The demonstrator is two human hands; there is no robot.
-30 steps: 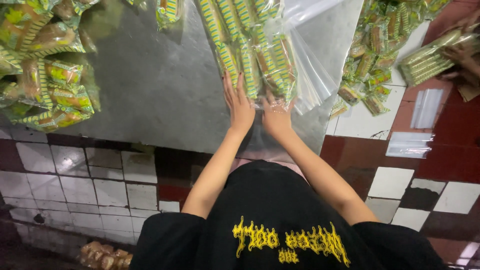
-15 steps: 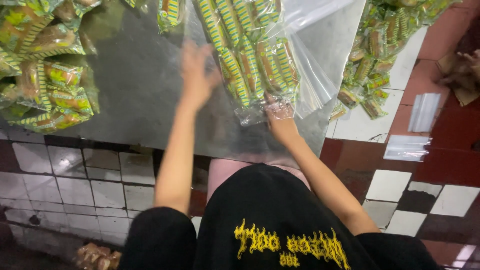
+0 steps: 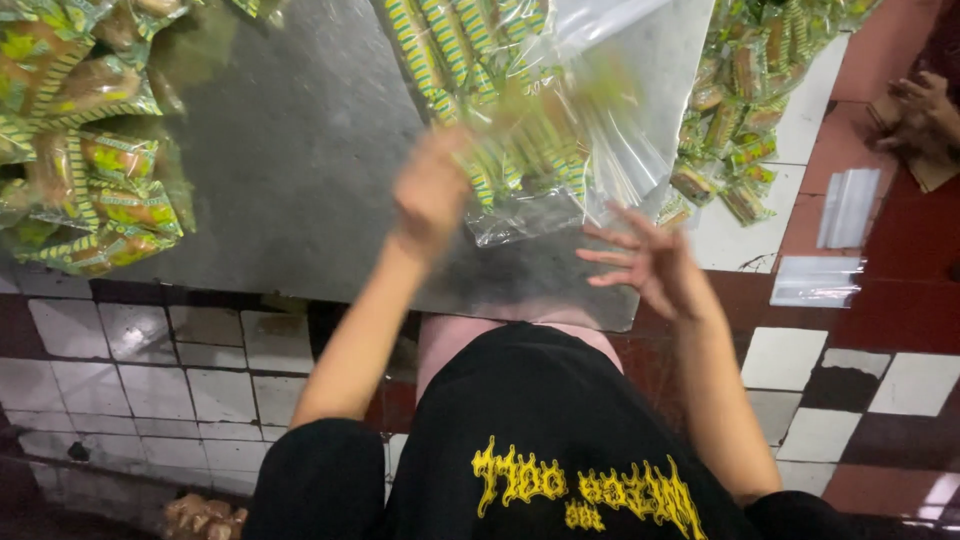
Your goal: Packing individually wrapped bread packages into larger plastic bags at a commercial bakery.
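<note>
One clear plastic bag [image 3: 520, 130] of green-and-yellow snack packets is gripped at its lower edge by the blurred left hand [image 3: 432, 190]. The right hand [image 3: 650, 262] is held just beside it, fingers spread and empty. Two loose piles of packets [image 3: 80, 150] [image 3: 745, 110] are seen flanking it.

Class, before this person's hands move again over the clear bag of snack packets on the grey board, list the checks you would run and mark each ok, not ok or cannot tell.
1. Left hand on the clear bag: cannot tell, motion-blurred.
2. Right hand free: ok, fingers spread, holding nothing.
3. Bag resting on the grey board: ok.
4. Bag mouth sealed: cannot tell.
5. Loose packets at left apart from the bag: ok.
6. Another person's hand apart from the bag: ok.
</note>
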